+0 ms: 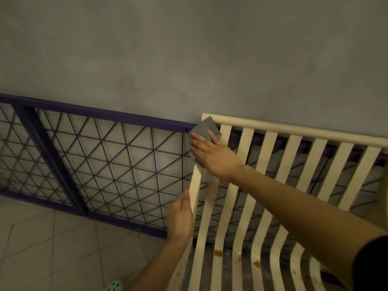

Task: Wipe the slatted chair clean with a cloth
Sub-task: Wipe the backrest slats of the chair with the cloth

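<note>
Right hand (212, 154), fingers flat and spread, presses the cloth (204, 128) onto the chair (294, 131) backrest's end slat. Left hand (181, 215), fingers together, steadies it below; next, probably wipe down toward them

A single head-worn camera looks forward and steeply down from above the chair (273, 185), close to it. It faces a grey wall (189, 49), with the chair's top rail at lower right and a metal grille (94, 160) on the left.
</note>
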Demonstrator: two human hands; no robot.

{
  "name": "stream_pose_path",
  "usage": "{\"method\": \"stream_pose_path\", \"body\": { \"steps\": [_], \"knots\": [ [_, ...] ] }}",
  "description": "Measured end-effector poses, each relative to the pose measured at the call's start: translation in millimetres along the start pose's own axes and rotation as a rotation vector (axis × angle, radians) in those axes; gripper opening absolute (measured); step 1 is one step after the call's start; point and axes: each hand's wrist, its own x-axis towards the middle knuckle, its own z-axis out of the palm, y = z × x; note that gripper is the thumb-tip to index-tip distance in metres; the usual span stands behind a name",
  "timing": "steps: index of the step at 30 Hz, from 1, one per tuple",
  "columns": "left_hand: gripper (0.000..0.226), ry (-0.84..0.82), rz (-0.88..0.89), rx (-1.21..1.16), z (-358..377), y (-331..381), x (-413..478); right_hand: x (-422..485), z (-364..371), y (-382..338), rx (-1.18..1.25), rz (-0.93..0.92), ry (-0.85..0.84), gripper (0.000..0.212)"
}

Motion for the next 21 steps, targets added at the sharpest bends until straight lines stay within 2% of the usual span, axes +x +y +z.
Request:
{"method": "stream_pose_path", "body": {
  "steps": [3, 7, 9, 12, 16, 18, 21],
  "knots": [
    [0.044, 0.000, -0.079, -0.038, -4.3, -12.4, 2.0, -19.8, 19.2, -31.8, 0.088, 0.055, 0.017, 0.050],
    [0.059, -0.018, -0.170, -0.178, -12.3, -21.7, 7.9, -51.8, 29.2, -109.6, 0.403, 0.226, 0.064, 0.048],
    [0.053, 0.014, -0.260, -0.264, -21.7, -24.3, 3.0, -62.7, 26.3, -148.6, 0.614, 0.349, 0.053, 0.047],
    [0.048, -0.022, -0.333, -0.257, -43.4, -31.2, -17.6, -71.3, 21.2, -189.2, 0.855, 0.540, 0.076, 0.042],
    [0.062, -0.081, -0.341, -0.161, -72.7, -43.3, -57.3, -82.4, -0.4, -228.0, 1.129, 0.728, 0.156, 0.051],
    [0.061, -0.080, -0.334, -0.152, -82.2, -43.7, -74.8, -86.3, -14.8, -241.1, 1.211, 0.807, 0.197, 0.057],
    [0.055, -0.067, -0.281, -0.140, -90.5, -42.1, -100.0, -92.6, -36.4, -262.8, 1.384, 1.015, 0.172, 0.064]
  ]
}}
